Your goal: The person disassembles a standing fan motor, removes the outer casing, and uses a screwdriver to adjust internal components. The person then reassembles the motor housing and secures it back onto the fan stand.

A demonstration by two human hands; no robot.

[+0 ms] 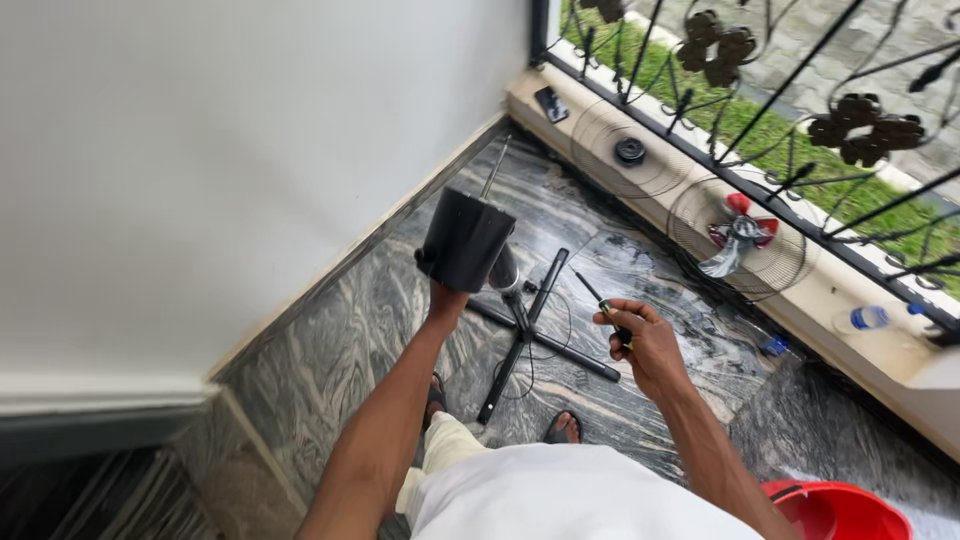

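Note:
My left hand [446, 297] grips a black fan motor housing [466, 238] from below, with its thin metal shaft [494, 168] pointing up and away. The housing sits atop a stand pole over a black cross-shaped base [530, 335] lying on the marble floor. My right hand [645, 340] holds a screwdriver [602, 303] with a dark shaft, tip pointing toward the base. My sandalled feet [562, 428] rest just below the base.
Two wire fan grilles [740, 235] lean on the window ledge, one with a red-and-grey blade. A phone [551, 103] and a plastic bottle [866, 318] lie on the ledge. A red bucket [838, 510] stands bottom right. A white wall runs along the left.

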